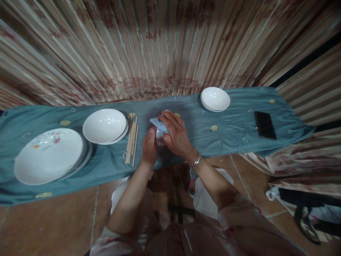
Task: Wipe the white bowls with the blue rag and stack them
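Observation:
Near the middle of the table, my left hand [150, 146] is closed around the side of a small clear cup [160, 137], which looks like glass. My right hand [176, 133] presses a light blue cloth [158, 123] over the top of that cup. Most of the cup is hidden behind my fingers. Just left of my left hand lie several wooden chopsticks [131, 142], side by side. Further left is a stack of white bowls [105, 125].
A stack of large floral plates [49, 156] stands at the far left. To the right are stacked white bowls [215, 99] and a black phone [265, 124] on the green tablecloth [191, 106]. A pleated curtain [160, 53] hangs behind the table.

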`<state>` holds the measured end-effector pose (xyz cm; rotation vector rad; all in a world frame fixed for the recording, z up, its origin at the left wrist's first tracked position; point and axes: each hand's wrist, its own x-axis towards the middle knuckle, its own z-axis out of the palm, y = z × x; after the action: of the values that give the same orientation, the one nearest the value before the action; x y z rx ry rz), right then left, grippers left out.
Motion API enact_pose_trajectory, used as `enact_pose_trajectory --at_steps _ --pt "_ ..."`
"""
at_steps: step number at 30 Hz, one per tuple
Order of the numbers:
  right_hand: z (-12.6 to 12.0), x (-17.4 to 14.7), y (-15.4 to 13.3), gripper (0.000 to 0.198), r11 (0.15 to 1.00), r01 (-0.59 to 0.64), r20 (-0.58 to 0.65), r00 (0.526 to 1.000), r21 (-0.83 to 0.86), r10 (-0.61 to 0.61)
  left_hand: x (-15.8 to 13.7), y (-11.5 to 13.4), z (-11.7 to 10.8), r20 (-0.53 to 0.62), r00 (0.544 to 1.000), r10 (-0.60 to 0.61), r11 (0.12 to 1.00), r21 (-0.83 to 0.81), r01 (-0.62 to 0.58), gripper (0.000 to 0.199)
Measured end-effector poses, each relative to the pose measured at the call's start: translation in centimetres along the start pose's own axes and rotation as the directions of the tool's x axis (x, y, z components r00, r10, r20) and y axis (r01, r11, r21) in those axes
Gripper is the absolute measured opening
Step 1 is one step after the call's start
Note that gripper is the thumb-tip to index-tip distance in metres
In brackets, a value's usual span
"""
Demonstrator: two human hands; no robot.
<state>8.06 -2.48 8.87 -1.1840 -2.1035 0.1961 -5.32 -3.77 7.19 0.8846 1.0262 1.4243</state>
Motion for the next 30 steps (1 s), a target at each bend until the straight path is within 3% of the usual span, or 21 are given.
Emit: enact_pose_trajectory --at_steps 4,8,11,16,21,26,30 --pt "-0.1 0.3 0.6 0.055 0.999 -0.011 -0.034 0.999 0.051 0.013 -0.2 0.2 0.2 0.025 0.996 0.087 0.992 0.092 -0.089 0.040" --pt "-0.4 0.9 1.2 0.051 0.992 -0.068 -0.054 0.996 0.104 0.074 -0.1 -0.3 0.2 0.011 0.998 0.069 0.995 0.072 -0.070 0.020" --pt "-0.4 1.2 1.8 0.050 0.972 -0.144 -0.077 0.984 0.184 0.161 0.0 -0.7 0.0 0.023 0.999 0.040 0.999 0.036 -0.041 0.018" --pt "-0.4 1.5 2.5 0.048 0.896 -0.316 -0.037 0.938 0.312 0.343 0.2 -0.9 -0.2 -0.011 1.000 -0.012 1.000 0.001 0.012 0.016" --pt "-0.3 1.8 2.9 0.041 0.840 -0.360 -0.032 0.913 0.405 0.407 0.3 -1.1 -0.4 -0.026 0.999 -0.026 0.999 -0.020 0.025 0.016" --pt "0.1 2.4 4.1 0.026 0.755 -0.479 0.006 0.846 0.449 0.533 0.4 -1.2 -0.8 -0.025 0.999 -0.020 1.000 -0.025 0.019 0.017" --pt "0.1 2.7 4.8 0.020 0.684 -0.505 0.025 0.813 0.527 0.582 0.4 -0.9 -0.8 -0.011 1.000 0.010 1.000 0.003 -0.010 0.016"
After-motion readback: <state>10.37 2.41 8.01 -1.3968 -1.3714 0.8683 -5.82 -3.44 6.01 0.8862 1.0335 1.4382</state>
